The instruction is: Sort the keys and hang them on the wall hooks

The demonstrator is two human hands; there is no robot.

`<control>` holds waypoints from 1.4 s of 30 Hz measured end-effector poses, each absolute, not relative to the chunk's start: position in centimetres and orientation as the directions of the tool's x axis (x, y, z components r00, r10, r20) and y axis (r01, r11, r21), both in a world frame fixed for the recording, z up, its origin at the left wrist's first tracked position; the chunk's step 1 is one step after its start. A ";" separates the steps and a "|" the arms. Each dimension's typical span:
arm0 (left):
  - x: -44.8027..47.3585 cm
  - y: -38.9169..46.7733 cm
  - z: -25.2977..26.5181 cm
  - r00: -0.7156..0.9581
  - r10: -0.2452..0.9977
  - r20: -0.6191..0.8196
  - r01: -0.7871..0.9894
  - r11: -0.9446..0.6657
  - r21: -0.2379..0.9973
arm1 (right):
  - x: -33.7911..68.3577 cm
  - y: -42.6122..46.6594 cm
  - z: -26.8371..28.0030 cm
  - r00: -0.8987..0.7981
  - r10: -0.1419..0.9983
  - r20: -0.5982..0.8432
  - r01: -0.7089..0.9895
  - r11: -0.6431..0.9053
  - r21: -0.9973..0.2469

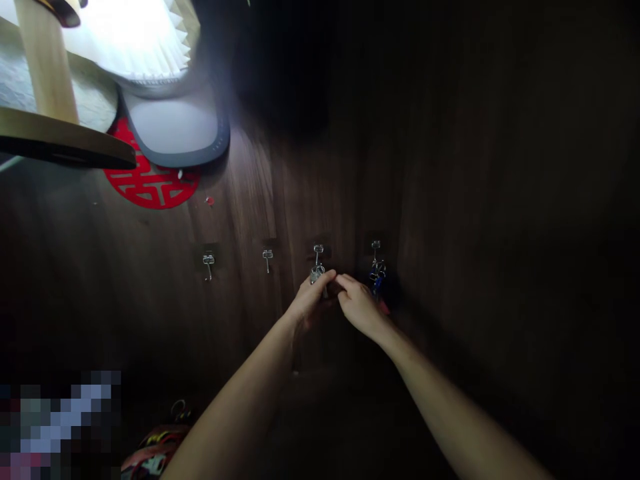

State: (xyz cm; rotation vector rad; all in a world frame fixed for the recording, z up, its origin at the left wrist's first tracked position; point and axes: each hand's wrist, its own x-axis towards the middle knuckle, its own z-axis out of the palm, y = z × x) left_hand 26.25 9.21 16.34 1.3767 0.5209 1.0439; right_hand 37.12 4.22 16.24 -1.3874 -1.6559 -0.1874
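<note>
A bunch of keys (317,273) is at the third metal hook (319,249) on the dark wood panel. The fingers of my left hand (311,300) are closed around its lower part, with the thumb along its front. My right hand (356,301) meets the left thumb, its fingers bent and pressed together; what they grip is hidden. Just right of that hand, a second bunch of keys (377,275) with blue parts hangs from the rightmost hook (376,245). Whether the first bunch still rests on its hook is too small to tell.
Two bare hooks, the left one (209,260) and its neighbour (268,255), are fixed to the panel (240,300). A bright lamp (135,40), a grey cap-like object (175,127) and a red round paper cutout (155,187) fill the upper left. Colourful items (155,453) lie low on the left.
</note>
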 end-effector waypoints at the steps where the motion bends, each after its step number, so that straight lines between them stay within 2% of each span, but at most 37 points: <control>1: 26.4 9.1 16.3 0.502 0.828 0.251 -0.319 -0.093 0.943 | 37.2 3.9 16.7 0.057 0.686 0.726 0.887 0.299 -0.352; 4: 26.8 9.1 16.2 0.527 0.822 0.215 -0.351 -0.019 0.936 | 37.5 3.8 18.3 0.036 0.630 0.776 0.960 0.194 -0.202; 8: 26.6 9.2 16.1 0.523 0.834 0.175 -0.326 0.006 0.945 | 37.6 4.7 20.1 -0.084 0.648 0.757 0.988 0.155 -0.023; 11: 26.1 9.1 16.5 0.523 0.840 0.144 -0.275 0.006 0.961 | 37.7 5.1 20.5 -0.105 0.666 0.739 0.991 0.133 0.021; 20: 25.3 7.8 19.9 0.577 0.813 0.077 -0.159 0.019 0.987 | 38.2 5.0 21.1 -0.101 0.702 0.705 0.980 0.193 -0.053; 24: 25.0 7.2 19.2 0.572 0.817 0.073 -0.132 0.004 0.991 | 38.5 4.9 20.5 -0.101 0.687 0.720 0.972 0.223 -0.076; 28: 23.3 6.9 14.8 0.538 0.842 0.031 -0.046 -0.008 0.999 | 39.5 4.4 18.5 -0.101 0.615 0.782 0.928 0.341 -0.148; 31: 21.4 6.9 9.9 0.497 0.868 -0.025 0.035 0.009 0.999 | 40.6 4.2 16.1 -0.003 0.551 0.835 0.876 0.405 -0.264; 35: 18.3 6.7 3.7 0.442 0.885 -0.146 0.272 0.023 0.962 | 41.9 4.1 13.6 0.084 0.535 0.841 0.835 0.422 -0.352; 36: 17.5 6.6 2.6 0.443 0.881 -0.168 0.328 0.015 0.944 | 42.0 4.1 13.4 0.095 0.526 0.845 0.831 0.425 -0.358; 37: 16.7 6.4 1.9 0.456 0.867 -0.200 0.462 -0.038 0.886 | 42.1 4.1 13.3 0.104 0.516 0.850 0.828 0.429 -0.361; 40: 15.0 6.2 1.9 0.505 0.824 -0.258 0.722 -0.239 0.649 | 41.8 4.0 14.0 0.107 0.499 0.860 0.822 0.443 -0.359; 42: 14.8 6.3 3.6 0.528 0.829 -0.184 0.775 -0.382 0.503 | 41.3 4.2 14.7 0.095 0.494 0.864 0.817 0.457 -0.352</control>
